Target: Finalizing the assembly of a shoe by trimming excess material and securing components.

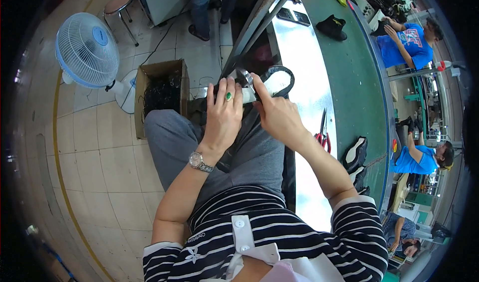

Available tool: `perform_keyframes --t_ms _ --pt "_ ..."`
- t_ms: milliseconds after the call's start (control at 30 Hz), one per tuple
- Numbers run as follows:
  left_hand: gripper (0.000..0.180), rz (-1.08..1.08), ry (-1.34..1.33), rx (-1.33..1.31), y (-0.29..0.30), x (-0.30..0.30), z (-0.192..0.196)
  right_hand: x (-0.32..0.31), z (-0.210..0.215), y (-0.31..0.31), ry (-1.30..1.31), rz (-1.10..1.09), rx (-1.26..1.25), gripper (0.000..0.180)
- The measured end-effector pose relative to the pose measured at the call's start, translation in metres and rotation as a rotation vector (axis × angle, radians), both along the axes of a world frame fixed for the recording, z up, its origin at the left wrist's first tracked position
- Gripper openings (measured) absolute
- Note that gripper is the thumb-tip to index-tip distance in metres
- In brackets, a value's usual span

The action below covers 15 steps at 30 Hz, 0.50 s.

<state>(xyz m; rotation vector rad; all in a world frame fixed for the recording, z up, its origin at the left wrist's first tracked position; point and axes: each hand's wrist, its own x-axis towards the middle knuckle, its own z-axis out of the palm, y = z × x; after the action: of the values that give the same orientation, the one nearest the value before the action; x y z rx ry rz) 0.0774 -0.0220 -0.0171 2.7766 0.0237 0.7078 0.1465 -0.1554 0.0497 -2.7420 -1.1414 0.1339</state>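
Note:
Above my lap, my left hand (224, 115), with a green-stoned ring and a wristwatch, is closed over a shoe (248, 95) with a white underside. Most of that shoe is hidden by my fingers. Closed around a shiny metal hand tool (244, 76), my right hand (282, 116) has its thumb side towards the left hand. The tool's head meets the shoe near my left fingertips; its kind cannot be made out. Just beyond the right knuckles, a black shoe with a white sole face (278, 82) lies at the bench edge.
A metal-topped bench (312, 72) runs along my right, bearing red-handled scissors (323, 137) and phones (293, 16). Shoes (355, 155) lie on the green belt (349, 82) beside it. At left stand a cardboard box (162, 92) and a fan (87, 50). Several people sit across the belt.

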Motion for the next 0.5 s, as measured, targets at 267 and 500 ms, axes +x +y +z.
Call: perform_keyframes --t_ms 267,500 --pt "0.089 -0.014 0.125 -0.616 0.023 -0.007 0.019 -0.009 -0.01 0.009 0.117 -0.054 0.05 0.066" --pt "0.102 -0.092 0.196 -0.738 0.039 -0.008 0.017 0.044 0.026 0.007 0.006 -0.015 0.116 0.051"
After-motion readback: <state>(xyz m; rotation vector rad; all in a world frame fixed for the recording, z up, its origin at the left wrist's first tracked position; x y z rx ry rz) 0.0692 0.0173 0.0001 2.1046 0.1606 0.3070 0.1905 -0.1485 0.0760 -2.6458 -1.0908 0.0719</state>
